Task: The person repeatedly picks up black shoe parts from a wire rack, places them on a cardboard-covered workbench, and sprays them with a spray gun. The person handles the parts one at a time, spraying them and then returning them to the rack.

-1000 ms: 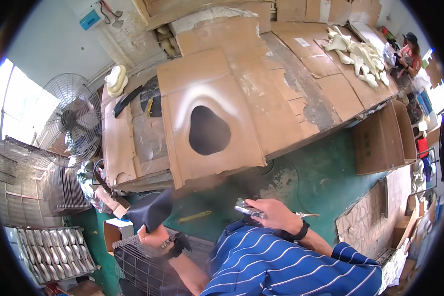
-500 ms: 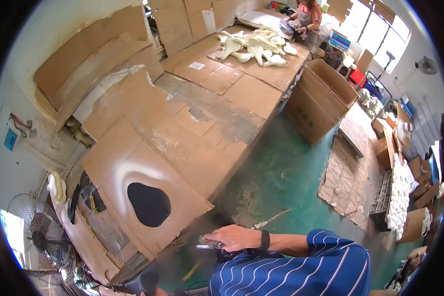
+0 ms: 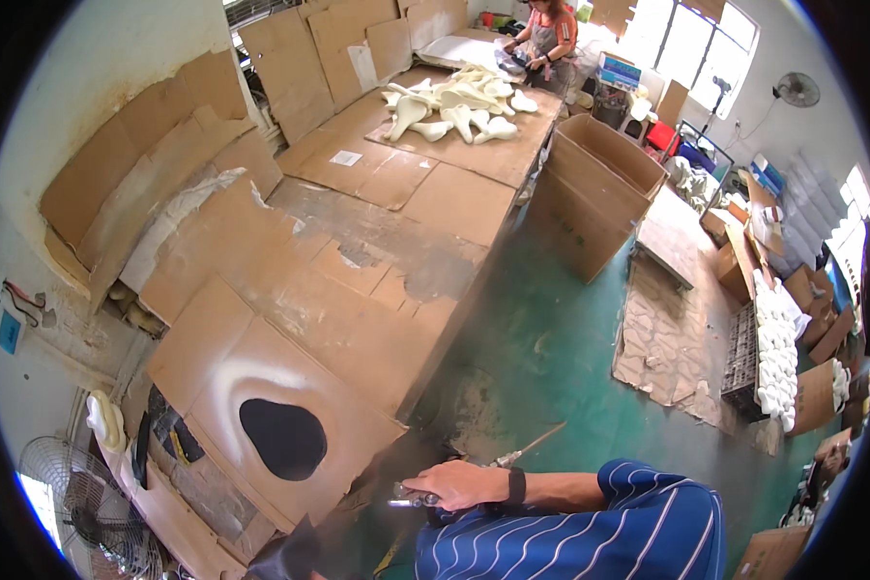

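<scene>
The metal spray tool [image 3: 414, 499] lies just off the near edge of the cardboard-covered bench [image 3: 358, 319]. The right hand [image 3: 466, 483] is closed around its grip, nozzle protruding left of the fingers. Left of the grip, a black oval patch [image 3: 282, 438] marks the cardboard. The left hand is out of view.

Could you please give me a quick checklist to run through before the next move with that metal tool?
1. Right hand grips the metal tool: ok.
2. Left hand in view: not ok, out of frame.
3. Cardboard sheet with the black oval patch lies flat on the bench: ok.
4. Co-worker stands far off at the bench's end: ok.
5. Tool's tip condition: cannot tell.
</scene>
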Tool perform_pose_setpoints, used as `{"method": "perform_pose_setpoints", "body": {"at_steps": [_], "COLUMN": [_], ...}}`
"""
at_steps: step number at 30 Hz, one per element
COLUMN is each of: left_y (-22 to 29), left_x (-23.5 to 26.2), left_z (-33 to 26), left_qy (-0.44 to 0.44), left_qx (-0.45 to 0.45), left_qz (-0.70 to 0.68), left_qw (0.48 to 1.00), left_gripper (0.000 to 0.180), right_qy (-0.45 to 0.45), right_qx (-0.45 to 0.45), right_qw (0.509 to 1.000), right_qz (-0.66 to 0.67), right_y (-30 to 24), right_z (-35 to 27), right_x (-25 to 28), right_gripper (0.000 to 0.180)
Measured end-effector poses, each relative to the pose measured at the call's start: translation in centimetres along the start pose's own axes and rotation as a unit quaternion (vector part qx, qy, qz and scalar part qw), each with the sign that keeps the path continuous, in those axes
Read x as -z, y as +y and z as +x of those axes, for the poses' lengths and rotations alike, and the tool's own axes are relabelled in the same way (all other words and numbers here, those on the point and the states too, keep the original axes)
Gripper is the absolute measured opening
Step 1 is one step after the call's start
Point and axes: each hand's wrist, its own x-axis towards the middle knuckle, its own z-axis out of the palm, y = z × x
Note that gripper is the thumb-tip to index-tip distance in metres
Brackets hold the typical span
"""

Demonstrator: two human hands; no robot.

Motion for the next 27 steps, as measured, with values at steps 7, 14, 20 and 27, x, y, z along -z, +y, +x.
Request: {"method": "perform_pose_setpoints", "body": {"at_steps": [7, 14, 20, 27], "left_y": [4.6, 1.7, -8.1, -5.9], "left_x": [-0.9, 0.6, 0.6, 1.8], "left_z": [0.0, 0.8, -0.9, -0.9], "left_qy": [0.040, -0.003, 0.094, 0.007], "left_qx": [-0.154, 0.160, -0.033, 0.040], "left_qz": [0.091, -0.262, -0.119, -0.159], "left_qw": [0.983, 0.952, 0.988, 0.986], "left_gripper": [0.036, 0.034, 0.041, 0.042], "right_qy": [-0.005, -0.018, -0.032, -0.051], "right_qx": [0.009, 0.029, 0.019, 0.025], "right_qw": [1.000, 0.999, 0.999, 0.998], "right_qz": [0.005, 0.003, 0.009, 0.013], "right_y": [-0.4, -1.4, -1.0, -0.9], "right_z": [-0.4, 0.1, 0.1, 0.3], "right_x": [-0.1, 0.0, -0.2, 0.4], "right_gripper": [0.065, 0.066, 0.066, 0.066]}}
